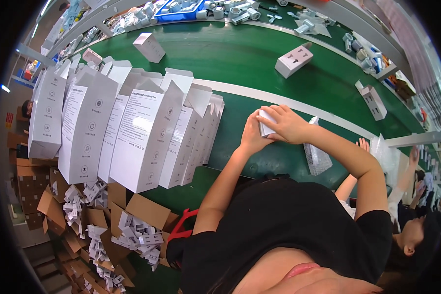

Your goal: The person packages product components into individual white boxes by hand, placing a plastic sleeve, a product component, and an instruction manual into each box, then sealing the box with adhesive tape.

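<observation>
Both my hands are closed together over the green work surface (240, 164). My left hand (252, 137) grips the left side of a small white block (266, 122), which looks like a small box or a stack of folded leaflets; I cannot tell which. Across its top and right side lie the fingers of my right hand (288, 126). Beside my right forearm rests a bubble-wrap pouch (318, 156) with something whitish inside. To the left of my hands stand several tall white cartons (137, 132), packed in rows with their top flaps raised.
Beyond a pale rail (250, 100), a green conveyor belt (210, 54) carries white boxes (294, 60). A blue tray (181, 14) of grey-white parts sits at the far side. Brown cartons (147, 206) of small white boxes stand at lower left. Co-workers (416, 220) are at right.
</observation>
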Tool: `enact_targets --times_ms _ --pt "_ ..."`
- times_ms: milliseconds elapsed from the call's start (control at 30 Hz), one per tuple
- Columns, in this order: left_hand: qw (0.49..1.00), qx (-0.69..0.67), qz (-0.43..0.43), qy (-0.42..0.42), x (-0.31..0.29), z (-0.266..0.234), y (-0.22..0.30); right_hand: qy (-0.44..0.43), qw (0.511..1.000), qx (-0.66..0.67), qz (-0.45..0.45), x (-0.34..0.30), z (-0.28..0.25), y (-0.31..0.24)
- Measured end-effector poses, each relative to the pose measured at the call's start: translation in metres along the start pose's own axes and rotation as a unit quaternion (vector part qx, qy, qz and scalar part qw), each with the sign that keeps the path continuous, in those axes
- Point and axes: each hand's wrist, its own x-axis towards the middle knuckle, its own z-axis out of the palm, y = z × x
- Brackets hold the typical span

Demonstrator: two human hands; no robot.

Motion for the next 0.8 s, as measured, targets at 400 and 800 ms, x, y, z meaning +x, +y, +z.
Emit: enact_targets --times_ms 400,800 --pt "1.000 -0.001 -0.009 0.013 -0.004 0.004 -0.011 0.021 0.999 0.016 -0.031 0.007 0.010 0.007" --pt "0.985 0.172 -0.011 -0.015 -0.017 -0.022 -0.038 0.030 0.999 -0.015 0.019 0.054 0.011 0.040"
